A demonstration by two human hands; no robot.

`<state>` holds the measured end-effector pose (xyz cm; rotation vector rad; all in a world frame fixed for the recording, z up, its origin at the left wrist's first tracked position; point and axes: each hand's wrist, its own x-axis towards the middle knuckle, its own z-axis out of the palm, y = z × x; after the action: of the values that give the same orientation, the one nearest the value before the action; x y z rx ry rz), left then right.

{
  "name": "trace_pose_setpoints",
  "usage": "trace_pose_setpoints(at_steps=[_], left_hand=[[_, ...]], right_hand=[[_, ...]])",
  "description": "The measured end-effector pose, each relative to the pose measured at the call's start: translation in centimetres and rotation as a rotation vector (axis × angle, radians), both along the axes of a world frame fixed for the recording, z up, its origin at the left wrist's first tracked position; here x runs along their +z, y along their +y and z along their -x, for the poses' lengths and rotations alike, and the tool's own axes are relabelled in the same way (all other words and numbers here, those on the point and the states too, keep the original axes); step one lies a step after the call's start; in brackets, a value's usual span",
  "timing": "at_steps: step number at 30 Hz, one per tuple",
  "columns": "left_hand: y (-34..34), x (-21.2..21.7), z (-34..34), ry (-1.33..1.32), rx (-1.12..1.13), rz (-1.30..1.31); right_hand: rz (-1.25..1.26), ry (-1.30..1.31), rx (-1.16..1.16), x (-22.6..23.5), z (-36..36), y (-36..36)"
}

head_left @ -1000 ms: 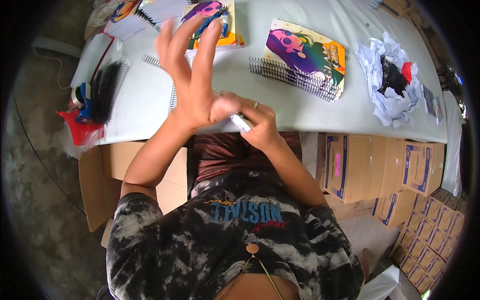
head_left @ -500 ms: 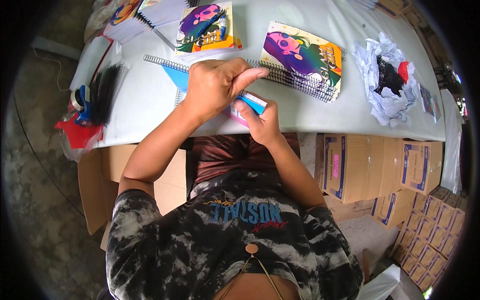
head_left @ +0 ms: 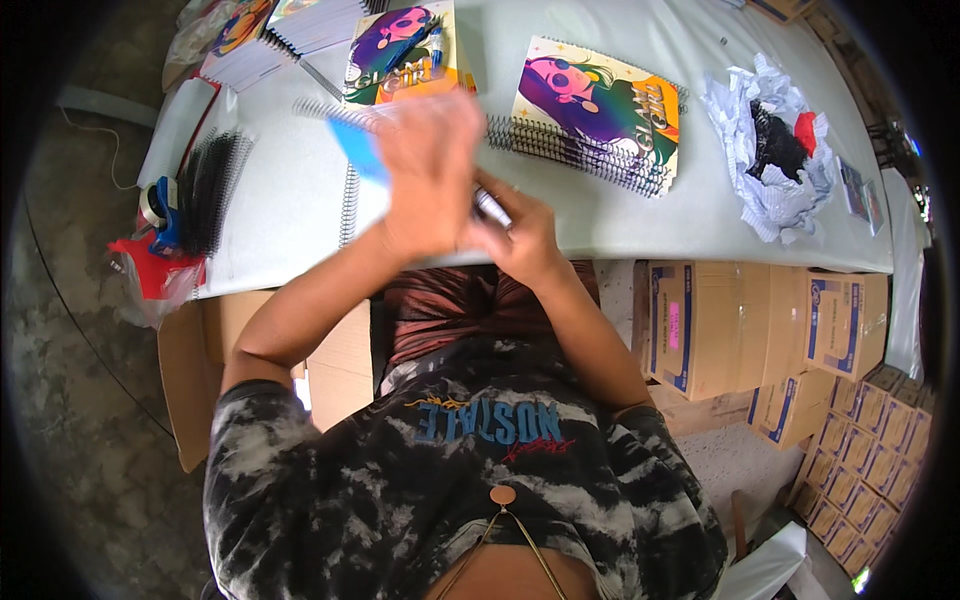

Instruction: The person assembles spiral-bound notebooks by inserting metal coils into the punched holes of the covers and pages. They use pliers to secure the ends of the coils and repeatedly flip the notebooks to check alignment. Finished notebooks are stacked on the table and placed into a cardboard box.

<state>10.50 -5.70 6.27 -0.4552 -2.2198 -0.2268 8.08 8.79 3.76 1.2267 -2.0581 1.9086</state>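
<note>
Blurring across the middle of the view, the left hand lies flat over a notebook at the near edge of the pale surface. Its fingers look spread and mostly straight; whether they grip anything I cannot tell. The notebook shows a light blue cover, with a wire spiral along its left side and another line of coil past its far edge. Just to the right, touching the left hand, the right hand is curled closed around a pen, a slim silvery barrel with a dark tip poking out above the knuckles.

Farther back lie two bound books with bright purple, yellow and green covers, one behind the left hand and one to its right, black spiral toward the person. Crumpled white paper sits at the right end, loose black coils at the left. Cardboard boxes stand under the surface.
</note>
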Motion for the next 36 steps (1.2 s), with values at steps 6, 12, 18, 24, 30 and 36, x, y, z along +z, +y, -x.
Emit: trace_pose_setpoints(at_steps=[6,12,18,24,30,36], left_hand=[[-1.1,-1.4,-5.7,-0.227,0.112,-0.007],[-9.9,-6.0,-6.3,-0.867,0.835,-0.169],[-10.5,6.4,-3.2,0.325,0.474,-0.297],[-0.8,3.1,-2.9,0.060,0.120,-0.007],[1.9,-1.3,-5.7,-0.135,-0.142,-0.083],[2.5,8.6,-8.6,-0.540,-0.270,-0.845]], right_hand=[[0.034,-0.013,-0.046,0.5,0.1,0.2],[0.224,0.007,-0.077,1.3,-0.4,-0.7],[0.160,0.093,0.009,2.7,-0.6,-0.7],[-0.023,0.117,0.091,2.1,-2.2,-1.6],[0.205,0.057,0.010,1.7,-1.3,-0.8],[0.030,0.356,0.039,7.8,-2.4,0.2]])
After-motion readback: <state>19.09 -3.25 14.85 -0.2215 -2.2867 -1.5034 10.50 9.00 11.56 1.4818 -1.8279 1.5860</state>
